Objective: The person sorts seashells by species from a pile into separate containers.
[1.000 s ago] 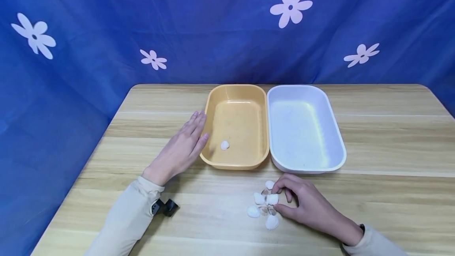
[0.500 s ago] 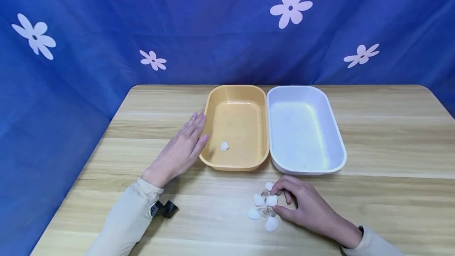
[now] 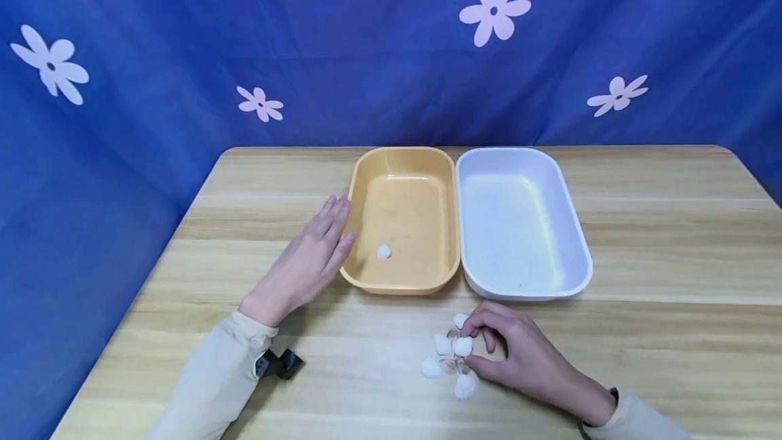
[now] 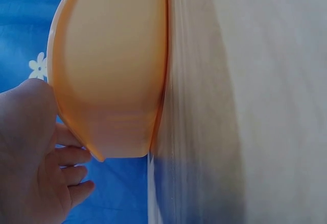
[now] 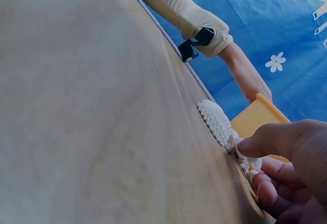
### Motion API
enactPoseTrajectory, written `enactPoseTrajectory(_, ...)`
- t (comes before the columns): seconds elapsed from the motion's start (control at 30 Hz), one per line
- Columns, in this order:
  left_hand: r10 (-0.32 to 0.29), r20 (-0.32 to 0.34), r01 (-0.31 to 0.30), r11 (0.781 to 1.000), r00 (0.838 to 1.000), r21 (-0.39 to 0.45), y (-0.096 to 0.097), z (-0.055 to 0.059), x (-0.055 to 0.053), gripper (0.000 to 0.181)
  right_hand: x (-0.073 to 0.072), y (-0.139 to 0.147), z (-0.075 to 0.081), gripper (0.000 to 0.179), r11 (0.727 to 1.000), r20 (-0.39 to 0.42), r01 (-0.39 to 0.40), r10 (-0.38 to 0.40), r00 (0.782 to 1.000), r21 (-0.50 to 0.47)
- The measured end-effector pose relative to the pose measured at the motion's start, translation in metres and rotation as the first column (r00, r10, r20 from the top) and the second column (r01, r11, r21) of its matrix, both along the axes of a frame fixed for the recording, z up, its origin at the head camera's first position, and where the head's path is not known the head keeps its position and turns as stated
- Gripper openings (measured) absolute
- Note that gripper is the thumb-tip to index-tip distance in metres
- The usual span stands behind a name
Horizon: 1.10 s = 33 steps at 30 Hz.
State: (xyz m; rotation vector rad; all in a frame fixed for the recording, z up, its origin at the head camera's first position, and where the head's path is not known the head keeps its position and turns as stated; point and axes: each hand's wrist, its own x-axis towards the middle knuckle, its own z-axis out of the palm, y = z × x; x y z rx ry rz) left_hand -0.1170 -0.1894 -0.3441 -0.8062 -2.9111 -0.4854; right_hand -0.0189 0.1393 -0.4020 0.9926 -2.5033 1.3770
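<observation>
Straight fingers of my left hand (image 3: 299,263) rest along the left rim of the yellow-orange bin (image 3: 400,288). The left wrist view shows that hand (image 4: 36,152) against the outer side of the bin (image 4: 115,66). On the table before the bins, my right hand (image 3: 522,355) pinches a white seashell (image 3: 463,347) between thumb and curled index finger. Around it lie several other white shells, among them a ribbed seashell (image 3: 466,386), and a few small brownish translucent shells (image 3: 449,365). The right wrist view shows the ribbed shell (image 5: 215,122) just beyond the thumb. One white shell (image 3: 383,252) lies inside the yellow-orange bin.
A white bin (image 3: 525,292) stands directly right of the yellow-orange one, nothing seen in it. Both sit on a wooden table (image 3: 672,250). Behind and to the left hangs a blue cloth (image 3: 366,53) with white flowers. A small black device (image 3: 280,363) is on the left wrist.
</observation>
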Motion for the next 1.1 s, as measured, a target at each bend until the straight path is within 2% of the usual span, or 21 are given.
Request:
enactPoseTrajectory(0.13,-0.007,-0.006,0.007,1.0,1.0,0.004,-0.001,-0.002,0.001,0.06,0.0,0.0,-0.003,0.039,0.999,-0.016,-0.013,0.012,1.0,-0.053)
enactPoseTrajectory(0.3,-0.007,-0.023,0.007,1.0,1.0,0.001,0.0,0.0,0.001,0.06,0.0,-0.001,-0.001,0.041,0.996,-0.072,-0.036,0.03,0.997,-0.084)
enactPoseTrajectory(0.53,-0.011,-0.026,0.011,1.0,1.0,-0.017,0.0,0.003,0.0,0.06,0.004,-0.009,0.02,0.039,0.991,-0.197,-0.098,0.08,0.977,-0.087)
enactPoseTrajectory(0.7,-0.009,-0.024,0.008,1.0,1.0,-0.022,0.0,0.003,0.001,0.06,0.004,-0.015,0.041,0.035,0.99,-0.217,-0.111,0.089,0.972,-0.089)
enactPoseTrajectory(0.9,-0.008,-0.024,0.007,1.0,1.0,-0.023,0.001,0.002,0.001,0.06,-0.011,-0.024,0.064,0.034,0.994,-0.209,-0.071,0.051,0.976,-0.087)
enactPoseTrajectory(1.1,-0.005,-0.015,0.005,1.0,1.0,-0.021,0.001,0.0,0.0,0.061,-0.032,-0.037,0.068,0.028,0.997,-0.13,0.005,-0.015,0.991,-0.078)
